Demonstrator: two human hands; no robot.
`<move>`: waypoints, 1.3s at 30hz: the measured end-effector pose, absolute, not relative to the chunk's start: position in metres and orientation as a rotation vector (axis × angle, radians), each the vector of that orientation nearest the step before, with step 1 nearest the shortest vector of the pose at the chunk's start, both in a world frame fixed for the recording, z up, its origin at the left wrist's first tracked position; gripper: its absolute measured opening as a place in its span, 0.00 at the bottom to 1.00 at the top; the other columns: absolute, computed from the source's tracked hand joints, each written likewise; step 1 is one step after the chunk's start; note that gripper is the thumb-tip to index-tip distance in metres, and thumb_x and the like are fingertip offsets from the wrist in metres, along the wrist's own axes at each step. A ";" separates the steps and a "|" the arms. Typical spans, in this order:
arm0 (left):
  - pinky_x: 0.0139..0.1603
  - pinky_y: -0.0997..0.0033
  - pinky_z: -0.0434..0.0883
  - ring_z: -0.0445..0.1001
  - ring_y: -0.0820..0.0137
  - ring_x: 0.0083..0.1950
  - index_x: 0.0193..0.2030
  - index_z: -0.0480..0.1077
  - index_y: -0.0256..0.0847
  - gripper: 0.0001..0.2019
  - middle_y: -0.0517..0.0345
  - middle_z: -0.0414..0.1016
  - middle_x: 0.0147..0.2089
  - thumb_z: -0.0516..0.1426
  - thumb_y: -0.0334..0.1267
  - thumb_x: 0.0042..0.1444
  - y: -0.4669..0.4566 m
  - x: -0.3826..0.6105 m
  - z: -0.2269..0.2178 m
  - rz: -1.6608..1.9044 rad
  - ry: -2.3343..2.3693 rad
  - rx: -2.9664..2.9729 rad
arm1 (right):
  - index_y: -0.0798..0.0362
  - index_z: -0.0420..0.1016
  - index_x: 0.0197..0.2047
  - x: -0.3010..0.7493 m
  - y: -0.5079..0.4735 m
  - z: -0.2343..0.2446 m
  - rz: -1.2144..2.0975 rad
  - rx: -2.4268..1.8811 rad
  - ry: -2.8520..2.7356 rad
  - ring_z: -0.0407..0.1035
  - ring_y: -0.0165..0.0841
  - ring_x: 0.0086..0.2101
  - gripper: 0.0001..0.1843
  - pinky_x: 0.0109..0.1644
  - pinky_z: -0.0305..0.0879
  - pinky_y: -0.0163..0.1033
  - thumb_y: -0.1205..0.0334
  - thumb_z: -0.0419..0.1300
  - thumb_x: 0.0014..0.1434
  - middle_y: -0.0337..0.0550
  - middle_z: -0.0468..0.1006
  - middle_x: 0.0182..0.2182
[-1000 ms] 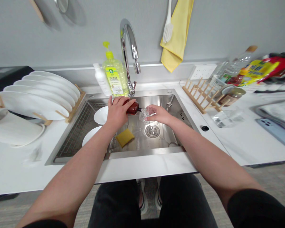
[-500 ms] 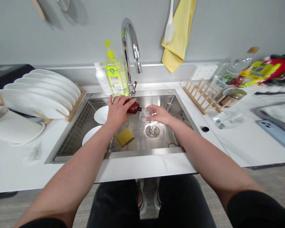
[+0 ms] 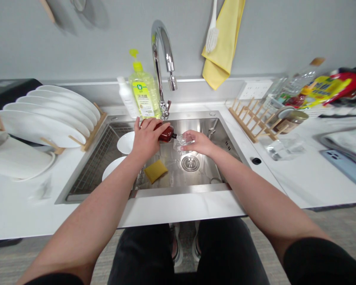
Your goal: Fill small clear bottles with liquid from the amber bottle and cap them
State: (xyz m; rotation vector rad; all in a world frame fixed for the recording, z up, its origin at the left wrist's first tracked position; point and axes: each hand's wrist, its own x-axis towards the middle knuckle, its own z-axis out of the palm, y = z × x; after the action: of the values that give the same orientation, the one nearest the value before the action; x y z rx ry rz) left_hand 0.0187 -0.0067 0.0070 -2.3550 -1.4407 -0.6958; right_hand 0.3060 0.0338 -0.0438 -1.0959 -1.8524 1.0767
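Observation:
My left hand (image 3: pixel 146 136) is wrapped round a small dark red bottle (image 3: pixel 167 134), held on its side over the steel sink (image 3: pixel 178 190) with its neck pointing right. My right hand (image 3: pixel 199 143) grips a small clear glass (image 3: pixel 181 143) right at the bottle's mouth, above the drain (image 3: pixel 190 163). A yellow sponge (image 3: pixel 156 171) lies on the sink floor below my left hand.
Two white dishes (image 3: pixel 125 142) sit on a wire rack in the sink's left half. The tap (image 3: pixel 163 59), yellow-green soap bottle (image 3: pixel 144 93) and white bottle stand behind. White plates (image 3: pixel 47 114) fill a rack at left. At right: wooden rack (image 3: pixel 255 120), jar, bottles, phone (image 3: pixel 345 164).
Nothing has visibly changed beyond a slight shift of the view; both hands keep the bottle and the glass together over the drain.

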 end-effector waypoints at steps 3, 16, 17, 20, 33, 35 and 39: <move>0.87 0.23 0.42 0.62 0.48 0.78 0.78 0.68 0.62 0.37 0.55 0.74 0.77 0.61 0.29 0.64 -0.008 0.019 0.008 -0.708 -1.455 -2.381 | 0.48 0.82 0.50 0.306 0.034 -0.044 1.057 -1.096 -1.861 0.81 0.45 0.50 0.31 0.62 0.77 0.53 0.53 0.85 0.45 0.46 0.86 0.50; 0.86 0.22 0.44 0.64 0.47 0.78 0.77 0.69 0.62 0.38 0.55 0.75 0.76 0.61 0.28 0.63 -0.011 0.021 0.015 -0.696 -1.440 -2.371 | 0.48 0.82 0.49 0.305 0.030 -0.040 1.034 -1.090 -1.863 0.81 0.45 0.50 0.30 0.62 0.76 0.52 0.52 0.85 0.46 0.44 0.86 0.47; 0.86 0.21 0.44 0.63 0.46 0.78 0.78 0.69 0.63 0.38 0.55 0.75 0.77 0.61 0.29 0.63 -0.011 0.020 0.015 -0.695 -1.441 -2.375 | 0.48 0.82 0.49 0.305 0.030 -0.040 1.032 -1.091 -1.865 0.81 0.45 0.51 0.30 0.62 0.76 0.52 0.52 0.85 0.46 0.44 0.86 0.47; 0.87 0.24 0.42 0.63 0.49 0.79 0.77 0.71 0.59 0.33 0.54 0.75 0.76 0.58 0.29 0.67 -0.011 0.020 0.014 -0.701 -1.440 -2.381 | 0.48 0.82 0.49 0.304 0.030 -0.041 1.020 -1.099 -1.866 0.81 0.45 0.50 0.30 0.62 0.76 0.52 0.51 0.85 0.46 0.44 0.86 0.47; 0.87 0.26 0.41 0.66 0.47 0.80 0.77 0.72 0.63 0.33 0.52 0.76 0.76 0.58 0.30 0.69 -0.012 0.021 0.015 -0.702 -1.431 -2.358 | 0.47 0.81 0.50 0.305 0.030 -0.041 1.002 -1.100 -1.878 0.82 0.47 0.52 0.31 0.65 0.75 0.54 0.51 0.85 0.46 0.45 0.87 0.50; 0.87 0.26 0.41 0.65 0.47 0.80 0.77 0.72 0.62 0.33 0.52 0.76 0.76 0.58 0.30 0.69 -0.012 0.021 0.016 -0.704 -1.430 -2.359 | 0.47 0.81 0.50 0.305 0.030 -0.042 0.991 -1.104 -1.882 0.82 0.47 0.52 0.30 0.64 0.76 0.53 0.51 0.85 0.46 0.44 0.87 0.49; 0.87 0.24 0.41 0.65 0.47 0.80 0.78 0.71 0.63 0.35 0.52 0.76 0.76 0.59 0.30 0.67 -0.012 0.021 0.016 -0.689 -1.429 -2.364 | 0.47 0.81 0.49 0.304 0.029 -0.041 0.971 -1.123 -1.894 0.82 0.46 0.51 0.30 0.62 0.77 0.52 0.50 0.85 0.46 0.43 0.87 0.48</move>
State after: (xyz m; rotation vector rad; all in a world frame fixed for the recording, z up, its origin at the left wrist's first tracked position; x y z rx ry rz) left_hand 0.0213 -0.0121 0.0164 -2.3636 -1.4294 -0.6894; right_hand 0.3043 0.0294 -0.0410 -1.1231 -1.8944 0.9708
